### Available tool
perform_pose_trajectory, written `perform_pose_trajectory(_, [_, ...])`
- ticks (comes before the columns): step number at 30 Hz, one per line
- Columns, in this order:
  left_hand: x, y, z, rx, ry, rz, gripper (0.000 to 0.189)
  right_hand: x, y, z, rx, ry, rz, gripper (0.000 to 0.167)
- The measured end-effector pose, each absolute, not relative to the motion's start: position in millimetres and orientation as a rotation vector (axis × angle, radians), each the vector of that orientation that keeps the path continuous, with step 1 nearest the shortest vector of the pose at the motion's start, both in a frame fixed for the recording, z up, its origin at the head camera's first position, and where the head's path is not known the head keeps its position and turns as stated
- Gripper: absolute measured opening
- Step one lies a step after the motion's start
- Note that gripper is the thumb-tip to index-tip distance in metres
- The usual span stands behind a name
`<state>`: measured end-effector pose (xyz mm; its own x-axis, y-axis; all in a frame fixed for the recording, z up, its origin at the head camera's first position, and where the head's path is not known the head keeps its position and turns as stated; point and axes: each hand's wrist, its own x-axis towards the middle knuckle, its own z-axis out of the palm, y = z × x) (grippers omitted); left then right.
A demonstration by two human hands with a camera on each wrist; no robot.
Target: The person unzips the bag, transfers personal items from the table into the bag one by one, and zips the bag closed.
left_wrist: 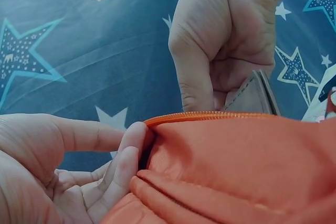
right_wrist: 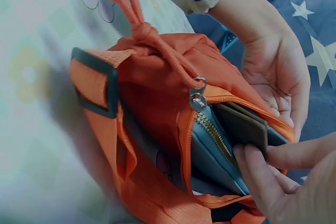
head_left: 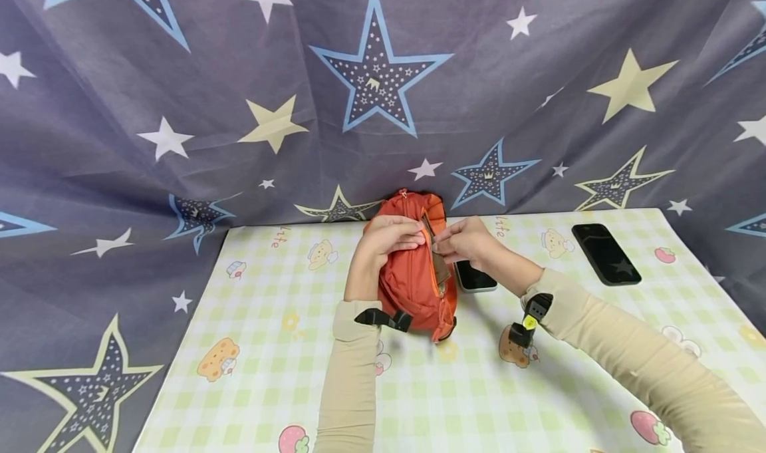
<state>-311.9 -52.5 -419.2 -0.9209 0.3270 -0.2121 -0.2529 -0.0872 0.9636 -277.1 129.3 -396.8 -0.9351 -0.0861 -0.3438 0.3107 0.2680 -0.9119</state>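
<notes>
An orange-red zippered bag (head_left: pixel 409 287) with a webbing strap (right_wrist: pixel 149 198) stands on the table, its zipper open. My left hand (head_left: pixel 385 237) pinches the edge of the opening; in the left wrist view its fingertips (left_wrist: pixel 128 158) are at the orange zipper. From the other side, my right hand (head_left: pixel 469 240) holds a brown wallet (right_wrist: pixel 247 124) between thumb and fingers. The wallet is partly inside the opening, its lower part hidden by the bag. Beside it, the right wrist view shows a blue-grey inner part (right_wrist: pixel 210 150) with a gold zipper.
A phone with a dark screen (head_left: pixel 475 278) lies just right of the bag, partly hidden by my right hand. Another black phone (head_left: pixel 606 253) lies farther right. The checked tablecloth (head_left: pixel 257 373) ends at a star-patterned curtain (head_left: pixel 269 54) behind the bag.
</notes>
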Motion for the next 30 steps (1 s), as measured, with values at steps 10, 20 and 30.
perform_pose_trajectory(10, [-310.4, -54.5, -416.5, 0.065, 1.806, 2.088, 0.022, -280.0, 124.2, -401.5, 0.188, 2.197, -1.689, 0.025])
perform_pose_trajectory(20, [-309.1, -52.7, -417.3, 0.074, 1.803, 2.100, 0.023, -282.8, 126.2, -406.0, 0.196, 2.144, -1.687, 0.025])
perform_pose_trajectory(30, [-309.5, -50.2, -417.5, 0.067, 1.830, 2.084, 0.023, -279.1, 121.6, -409.5, 0.202, 2.180, -1.673, 0.021])
